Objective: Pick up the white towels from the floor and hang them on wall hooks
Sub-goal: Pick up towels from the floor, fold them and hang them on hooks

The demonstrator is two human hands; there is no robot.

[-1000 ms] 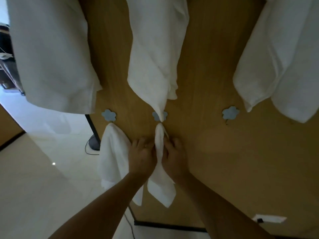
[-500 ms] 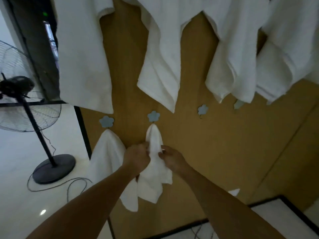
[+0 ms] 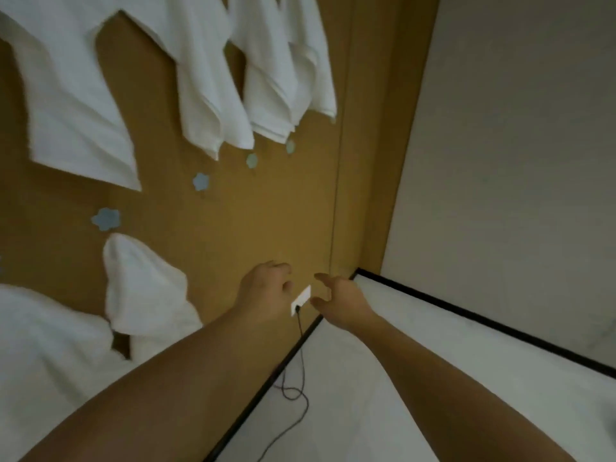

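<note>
Towel [image 3: 143, 288]: lower left of frame, hanging from hook [image 3: 106, 219]; released since half a second ago. Left hand [image 3: 265, 290], right hand [image 3: 343, 298]: now at lower centre, away from it, fingers loosely curled, holding nothing. Three bare hooks to its upper right. Judgement: this hang complete; next towel due.

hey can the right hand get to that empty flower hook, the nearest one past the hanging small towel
Probably yes. The right hand is open and holds nothing, and only bare wood panel lies between it and the empty flower hook. The nearest large towel hangs above the hook and does not cover it.
</note>
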